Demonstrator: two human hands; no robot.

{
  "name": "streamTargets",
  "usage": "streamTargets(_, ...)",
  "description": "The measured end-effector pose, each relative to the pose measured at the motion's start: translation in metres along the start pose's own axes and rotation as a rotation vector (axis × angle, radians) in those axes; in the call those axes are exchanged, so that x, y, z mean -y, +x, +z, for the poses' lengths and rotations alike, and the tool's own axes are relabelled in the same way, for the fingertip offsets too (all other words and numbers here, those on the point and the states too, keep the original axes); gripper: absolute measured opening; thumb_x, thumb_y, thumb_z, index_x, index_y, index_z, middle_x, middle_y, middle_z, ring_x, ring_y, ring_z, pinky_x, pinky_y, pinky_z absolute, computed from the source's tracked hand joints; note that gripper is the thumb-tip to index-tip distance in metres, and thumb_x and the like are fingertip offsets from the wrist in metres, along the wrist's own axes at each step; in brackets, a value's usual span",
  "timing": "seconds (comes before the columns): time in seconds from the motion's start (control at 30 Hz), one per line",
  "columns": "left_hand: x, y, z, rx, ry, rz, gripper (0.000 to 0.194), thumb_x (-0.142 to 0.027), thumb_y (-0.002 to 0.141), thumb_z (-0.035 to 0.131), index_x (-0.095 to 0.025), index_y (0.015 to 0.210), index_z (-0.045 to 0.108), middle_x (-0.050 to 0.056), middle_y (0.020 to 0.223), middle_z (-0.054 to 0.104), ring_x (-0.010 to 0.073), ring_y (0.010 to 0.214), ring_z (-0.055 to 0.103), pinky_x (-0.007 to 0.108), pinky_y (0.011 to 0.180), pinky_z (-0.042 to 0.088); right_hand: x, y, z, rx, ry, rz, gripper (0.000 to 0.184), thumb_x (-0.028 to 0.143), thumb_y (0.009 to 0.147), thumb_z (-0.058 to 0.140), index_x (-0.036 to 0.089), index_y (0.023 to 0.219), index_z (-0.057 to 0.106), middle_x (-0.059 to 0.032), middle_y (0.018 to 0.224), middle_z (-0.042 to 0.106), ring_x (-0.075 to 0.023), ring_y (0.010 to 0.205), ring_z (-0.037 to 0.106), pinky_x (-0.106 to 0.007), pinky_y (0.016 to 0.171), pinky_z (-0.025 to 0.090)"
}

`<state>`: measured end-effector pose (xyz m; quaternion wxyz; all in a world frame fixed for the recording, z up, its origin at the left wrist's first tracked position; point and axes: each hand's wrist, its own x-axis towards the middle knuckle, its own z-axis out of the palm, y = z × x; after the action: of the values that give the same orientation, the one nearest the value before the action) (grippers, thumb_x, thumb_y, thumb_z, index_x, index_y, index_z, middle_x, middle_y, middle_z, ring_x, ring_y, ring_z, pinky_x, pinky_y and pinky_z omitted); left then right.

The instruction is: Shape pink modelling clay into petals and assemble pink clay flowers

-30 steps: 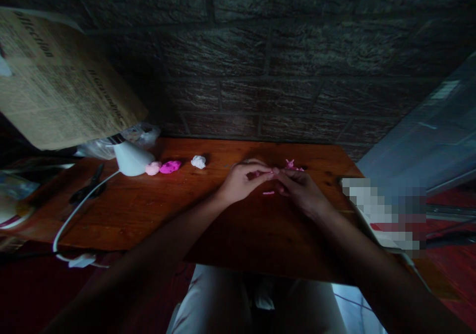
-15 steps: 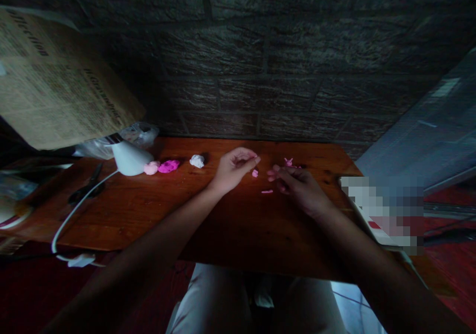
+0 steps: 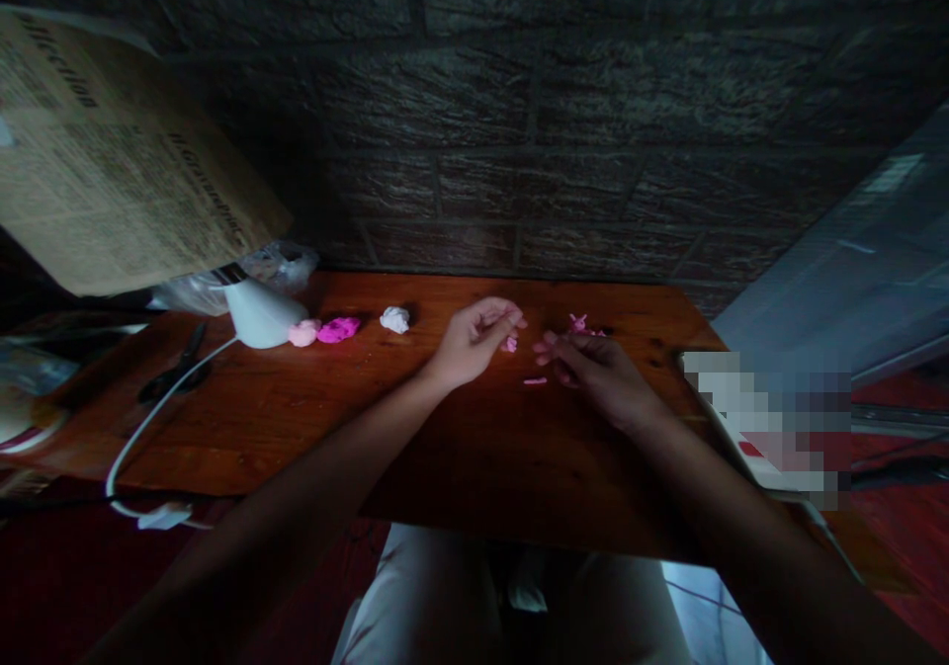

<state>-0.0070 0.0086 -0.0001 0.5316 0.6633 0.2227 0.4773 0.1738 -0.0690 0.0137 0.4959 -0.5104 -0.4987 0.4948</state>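
My left hand (image 3: 473,339) hovers over the wooden table (image 3: 297,418) with fingers curled and thumb against fingertips; whether a bit of clay sits in the pinch is not clear. A small pink clay piece (image 3: 509,345) lies just below its fingertips. My right hand (image 3: 597,374) rests on the table a little to the right, fingers bent inward and pressed together, what they hold hidden. A thin pink clay strip (image 3: 535,381) lies between the hands. A small pink clay figure (image 3: 579,325) stands beyond the right hand.
At the back left lie a white clay lump (image 3: 395,319), a magenta lump (image 3: 339,329) and a pale pink lump (image 3: 302,333) beside a white lamp base (image 3: 259,314) with its cable (image 3: 148,418). Dark scissors (image 3: 178,369) lie left. A brick wall rises behind.
The hands, joined at the fingertips a second ago, have parted. My left hand lifted away to the left, leaving a small pink piece on the table. The right hand has barely moved.
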Motion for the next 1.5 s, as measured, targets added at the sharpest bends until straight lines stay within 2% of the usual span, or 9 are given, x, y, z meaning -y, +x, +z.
streamTargets(0.13, 0.003, 0.0, 0.0, -0.004, 0.019, 0.005, 0.031, -0.045, 0.091, 0.067, -0.014, 0.095, 0.065, 0.007, 0.09, 0.074, 0.0093, 0.066, 0.065, 0.024, 0.062, 0.054, 0.001, -0.001, 0.0, 0.011, -0.021, -0.007, 0.049, 0.069, 0.071, 0.076, 0.02, 0.077, 0.078, -0.0041, 0.076, 0.072, -0.0095, 0.055, 0.044, -0.025, 0.052, 0.034)
streamTargets(0.47, -0.003, -0.003, 0.001, -0.006, 0.073, -0.028, 0.026, -0.037, 0.082, 0.077, -0.013, 0.088, 0.07, 0.007, 0.085, 0.077, 0.0118, 0.071, 0.069, 0.025, 0.067, 0.057, 0.0, 0.0, 0.0, 0.025, -0.021, -0.021, 0.047, 0.068, 0.073, 0.075, 0.021, 0.078, 0.076, -0.003, 0.075, 0.07, -0.0096, 0.055, 0.043, -0.026, 0.053, 0.031)
streamTargets(0.6, -0.002, -0.003, 0.002, 0.003, 0.082, -0.011, 0.026, -0.038, 0.082, 0.077, -0.013, 0.087, 0.069, 0.006, 0.083, 0.076, 0.0113, 0.07, 0.068, 0.025, 0.067, 0.057, -0.001, 0.0, 0.001, 0.038, -0.037, -0.026, 0.045, 0.066, 0.073, 0.077, 0.021, 0.074, 0.075, 0.0004, 0.067, 0.063, -0.0093, 0.055, 0.042, -0.026, 0.053, 0.029)
streamTargets(0.7, -0.002, -0.003, 0.002, -0.002, 0.076, 0.001, 0.025, -0.038, 0.084, 0.076, -0.014, 0.088, 0.068, 0.004, 0.079, 0.074, 0.0103, 0.067, 0.066, 0.024, 0.064, 0.055, -0.001, -0.001, 0.001, 0.064, -0.045, -0.035, 0.041, 0.062, 0.075, 0.077, 0.021, 0.073, 0.074, 0.0025, 0.062, 0.057, -0.0096, 0.055, 0.041, -0.026, 0.053, 0.029)
streamTargets(0.9, -0.007, -0.006, 0.004, 0.079, 0.059, -0.031, 0.027, -0.041, 0.086, 0.073, -0.015, 0.089, 0.069, 0.003, 0.076, 0.073, 0.009, 0.06, 0.063, 0.022, 0.057, 0.052, 0.003, -0.003, 0.002, 0.086, -0.011, -0.026, 0.037, 0.058, 0.071, 0.081, 0.022, 0.075, 0.076, 0.0, 0.072, 0.066, -0.0094, 0.057, 0.042, -0.026, 0.053, 0.029)
streamTargets(1.07, -0.007, -0.007, 0.005, 0.14, 0.031, -0.083, 0.029, -0.042, 0.083, 0.076, -0.015, 0.09, 0.068, 0.002, 0.069, 0.072, 0.0071, 0.048, 0.059, 0.019, 0.044, 0.044, 0.002, -0.002, 0.002, 0.069, 0.076, 0.029, 0.035, 0.055, 0.067, 0.084, 0.022, 0.075, 0.077, 0.0018, 0.064, 0.06, -0.0086, 0.054, 0.039, -0.024, 0.05, 0.026)
streamTargets(1.23, -0.01, -0.01, 0.006, 0.165, 0.045, -0.081, 0.03, -0.043, 0.086, 0.073, -0.014, 0.09, 0.066, 0.01, 0.1, 0.078, 0.0041, 0.044, 0.058, 0.018, 0.04, 0.043, -0.003, 0.0, 0.001, 0.078, 0.168, 0.061, 0.029, 0.047, 0.067, 0.085, 0.021, 0.078, 0.078, 0.0031, 0.061, 0.056, -0.008, 0.054, 0.037, -0.024, 0.049, 0.023)
streamTargets(1.3, -0.012, -0.011, 0.006, 0.186, 0.056, -0.071, 0.029, -0.042, 0.087, 0.071, -0.014, 0.09, 0.066, 0.012, 0.106, 0.077, 0.004, 0.044, 0.059, 0.018, 0.041, 0.045, -0.003, 0.0, 0.001, 0.088, 0.185, 0.072, 0.026, 0.045, 0.067, 0.085, 0.022, 0.079, 0.079, 0.0033, 0.062, 0.056, -0.008, 0.054, 0.037, -0.024, 0.05, 0.023)
streamTargets(1.5, -0.013, -0.012, 0.006, 0.216, 0.113, -0.067, 0.026, -0.041, 0.094, 0.063, -0.015, 0.095, 0.067, 0.005, 0.085, 0.075, 0.0043, 0.041, 0.059, 0.016, 0.037, 0.041, -0.001, -0.002, 0.005, 0.115, 0.208, 0.077, 0.025, 0.046, 0.069, 0.083, 0.022, 0.077, 0.078, 0.0045, 0.058, 0.051, -0.0079, 0.052, 0.033, -0.025, 0.049, 0.021)
